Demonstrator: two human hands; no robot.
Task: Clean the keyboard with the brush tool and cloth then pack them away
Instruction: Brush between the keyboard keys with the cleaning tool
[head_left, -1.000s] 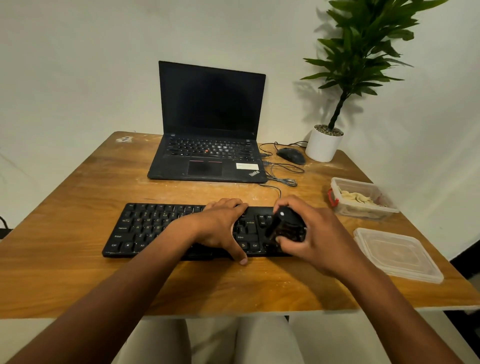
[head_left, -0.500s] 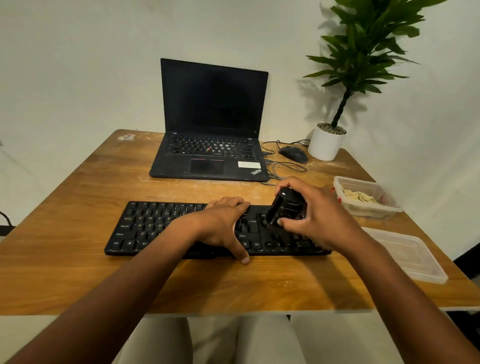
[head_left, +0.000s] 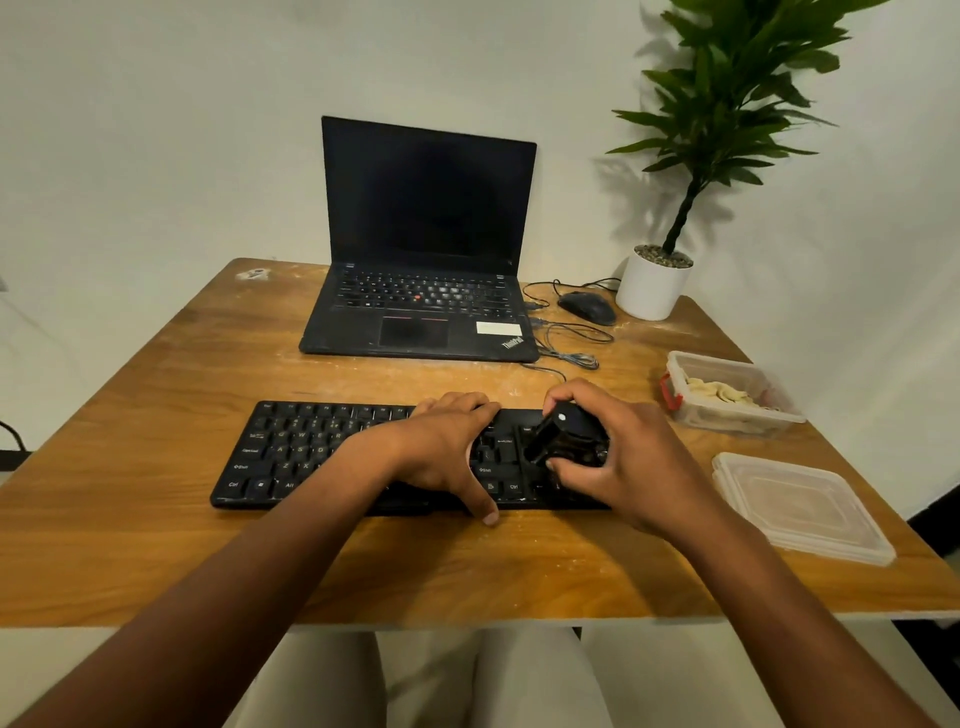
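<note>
A black keyboard (head_left: 291, 452) lies across the front middle of the wooden table (head_left: 156, 545). My left hand (head_left: 441, 452) rests on its middle, fingers over the far edge and thumb on the near edge. My right hand (head_left: 618, 462) grips a black brush tool (head_left: 561, 436) over the keyboard's right end, its lower end down on the keys. A pale yellowish cloth (head_left: 719, 392) lies folded inside a clear plastic container (head_left: 691, 415) at the right. The keyboard's right end is hidden under my right hand.
The container's clear lid (head_left: 800, 506) lies near the table's right front corner. An open black laptop (head_left: 421, 312) stands behind the keyboard. A black mouse (head_left: 587, 307) with coiled cables and a white potted plant (head_left: 654, 283) sit at the back right.
My right hand has swept the brush tool away from me and back over the keyboard's right end. My left hand has stayed on the keyboard's middle.
</note>
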